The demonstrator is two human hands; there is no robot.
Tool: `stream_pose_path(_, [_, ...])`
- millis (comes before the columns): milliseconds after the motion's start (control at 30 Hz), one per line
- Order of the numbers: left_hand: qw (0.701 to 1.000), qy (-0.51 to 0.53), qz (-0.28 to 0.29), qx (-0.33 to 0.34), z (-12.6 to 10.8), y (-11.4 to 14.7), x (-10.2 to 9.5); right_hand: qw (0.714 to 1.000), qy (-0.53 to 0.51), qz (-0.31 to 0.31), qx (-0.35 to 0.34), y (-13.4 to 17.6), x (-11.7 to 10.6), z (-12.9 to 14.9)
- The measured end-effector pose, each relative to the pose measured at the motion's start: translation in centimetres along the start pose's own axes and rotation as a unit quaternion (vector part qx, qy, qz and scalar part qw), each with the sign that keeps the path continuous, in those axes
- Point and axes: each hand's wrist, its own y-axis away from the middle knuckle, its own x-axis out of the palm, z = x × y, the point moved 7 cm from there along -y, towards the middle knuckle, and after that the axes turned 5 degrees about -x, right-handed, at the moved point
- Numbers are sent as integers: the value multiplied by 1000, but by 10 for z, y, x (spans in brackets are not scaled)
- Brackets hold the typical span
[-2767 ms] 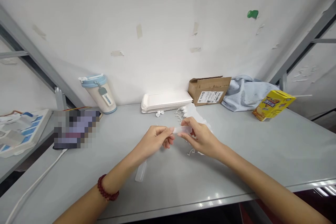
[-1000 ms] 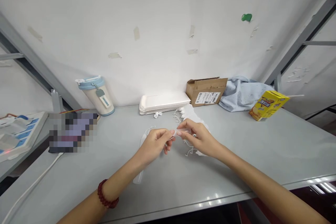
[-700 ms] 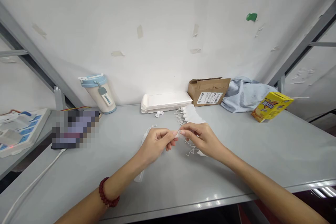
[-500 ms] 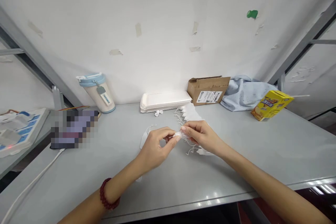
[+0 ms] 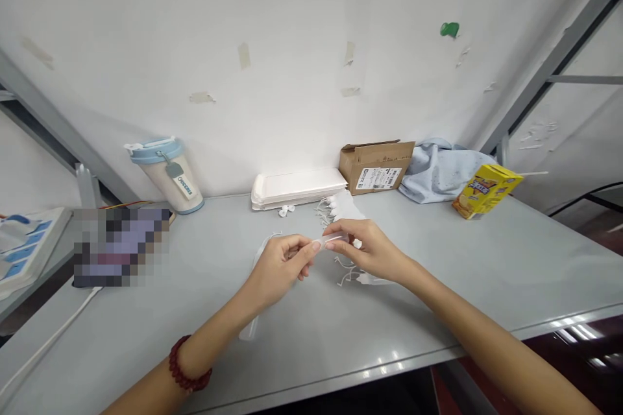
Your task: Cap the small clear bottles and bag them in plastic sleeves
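Observation:
Over the middle of the grey table, my left hand (image 5: pixel 280 270) pinches one end of a small translucent white plastic piece (image 5: pixel 335 238) between thumb and fingers. My right hand (image 5: pixel 374 251) grips the same piece from the other side, its fingers closed along it. The two hands nearly touch at the fingertips. Behind and below my right hand lie white pieces with thin looped strings (image 5: pixel 343 205), partly covered by it. More stringed white pieces (image 5: pixel 372 279) rest under my right wrist. A translucent strip (image 5: pixel 249 329) sticks out beneath my left forearm.
Against the wall stand a white tumbler with a blue lid (image 5: pixel 168 175), a stack of white trays (image 5: pixel 296 188), a cardboard box (image 5: pixel 377 168), a light blue cloth (image 5: pixel 428 172) and a yellow drink carton (image 5: pixel 487 193). At left lie a blurred phone (image 5: pixel 124 246) and a power strip (image 5: pixel 29 246).
The view has turned slightly to the right. My right-hand fingers have shifted along the plastic piece, and more of it shows. My left hand keeps its pinch. More of the strip under my left forearm shows.

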Motion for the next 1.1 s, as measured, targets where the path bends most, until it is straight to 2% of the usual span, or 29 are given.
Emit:
stream_pose_path(133, [1000, -4, -8, 10, -2, 2, 0, 998, 44, 31, -22, 1, 3, 4])
stream_pose_path(333, [997, -33, -40, 62, -7, 5, 1, 998, -13, 46, 39, 1, 6, -3])
stream_pose_path(400, [998, -21, -34, 50, -5, 4, 1, 995, -64, 50, 64, 2, 5, -7])
stream_pose_path(500, [999, 44, 11, -1, 3, -1, 5, 982, -143, 54, 111, 3, 1, -13])
stream_pose_path(567, [997, 69, 29, -15, 7, -5, 5, 977, -156, 54, 133, 4, -5, -16])
stream_pose_path(633, [997, 77, 23, -22, 10, -7, 2, 979, -132, 63, 142, 5, -13, -19])
stream_pose_path(867, [994, 90, -12, -66, 21, -10, -6, 971, -36, 165, 168, 14, -38, -34])
stream_pose_path(1100, [992, 93, -9, -81, 23, -10, -6, 963, 22, 179, 200, 23, -59, -57])
